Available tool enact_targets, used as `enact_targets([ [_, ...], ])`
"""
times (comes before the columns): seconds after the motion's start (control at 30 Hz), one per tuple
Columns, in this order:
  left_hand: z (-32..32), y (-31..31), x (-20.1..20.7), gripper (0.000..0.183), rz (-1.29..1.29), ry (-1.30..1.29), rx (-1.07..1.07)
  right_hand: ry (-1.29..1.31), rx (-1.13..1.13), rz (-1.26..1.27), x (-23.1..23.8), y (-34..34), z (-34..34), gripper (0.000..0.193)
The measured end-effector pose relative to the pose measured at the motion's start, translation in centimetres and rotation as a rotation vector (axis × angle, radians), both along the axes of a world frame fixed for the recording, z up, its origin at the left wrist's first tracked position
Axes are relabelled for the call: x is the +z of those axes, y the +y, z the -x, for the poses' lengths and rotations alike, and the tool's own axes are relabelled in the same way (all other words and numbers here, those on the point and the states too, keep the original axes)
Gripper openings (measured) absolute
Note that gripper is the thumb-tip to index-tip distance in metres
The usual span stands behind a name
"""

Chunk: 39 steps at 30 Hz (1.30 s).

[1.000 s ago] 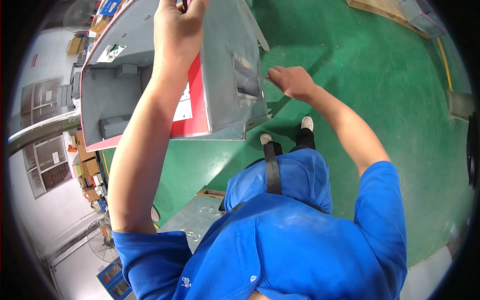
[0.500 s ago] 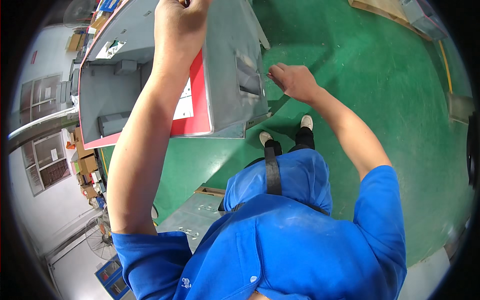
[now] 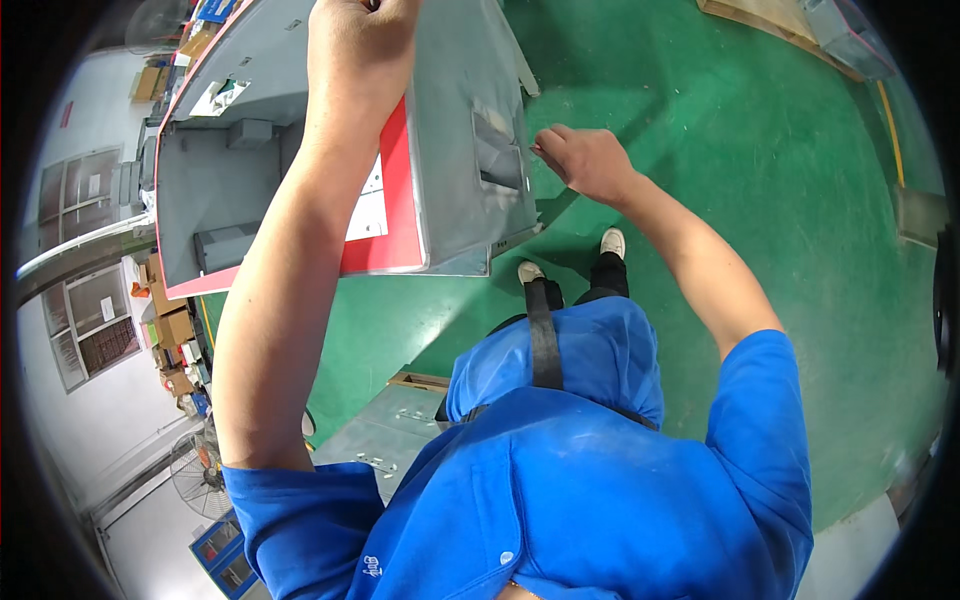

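A large grey metal cabinet (image 3: 455,215) with a red front edge stands ahead of me on the left, its hollow inside facing left. My left hand (image 3: 362,45) is closed at the top of the view, over the cabinet. Something dark shows at its fingers, but the picture's edge cuts it off. To the right of the cabinet, my right hand (image 3: 588,163) is closed in a pinch, level with a rectangular opening (image 3: 497,155) in the side panel. A tiny reddish thing shows at its fingertips, too small to name. That hand appears apart from the panel.
Below the cabinet, a grey metal panel (image 3: 375,430) lies low beside my left side. Several cardboard boxes (image 3: 175,330) and a standing fan (image 3: 198,475) line the left wall. A wooden pallet (image 3: 775,30) is at the far right on the green floor (image 3: 800,230).
Very little differs. My right hand's fingertips have shifted slightly, while my left hand stays in place over the cabinet.
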State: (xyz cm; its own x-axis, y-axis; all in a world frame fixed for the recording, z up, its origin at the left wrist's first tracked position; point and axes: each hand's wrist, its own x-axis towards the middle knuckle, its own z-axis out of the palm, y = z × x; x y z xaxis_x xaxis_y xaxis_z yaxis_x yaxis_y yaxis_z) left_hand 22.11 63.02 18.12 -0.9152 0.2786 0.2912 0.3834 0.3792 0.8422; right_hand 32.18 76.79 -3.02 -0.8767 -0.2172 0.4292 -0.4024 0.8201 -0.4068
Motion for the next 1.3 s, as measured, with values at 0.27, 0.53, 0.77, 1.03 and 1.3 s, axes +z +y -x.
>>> enact_targets([
  [0.27,-0.7,0.5,0.7,0.022,0.044,-0.029,0.04,0.013,0.004,0.025,-0.3,0.0,0.5,0.018],
  [0.53,-0.5,0.0,0.9,0.02,0.07,-0.019,0.022,-0.039,-0.016,0.001,-2.1,-0.1,0.1,0.017],
  [0.77,0.1,-0.1,0.1,0.02,0.064,0.005,0.042,-0.045,0.021,0.016,1.0,0.4,0.4,0.018],
  [1.03,0.4,-0.3,-0.1,0.02,0.075,0.027,0.0,-0.059,0.017,0.04,-0.2,0.3,0.5,0.016],
  [1.3,0.4,-0.2,0.3,0.022,0.162,0.081,0.031,-0.19,0.03,0.005,-0.7,0.4,0.7,0.018],
])
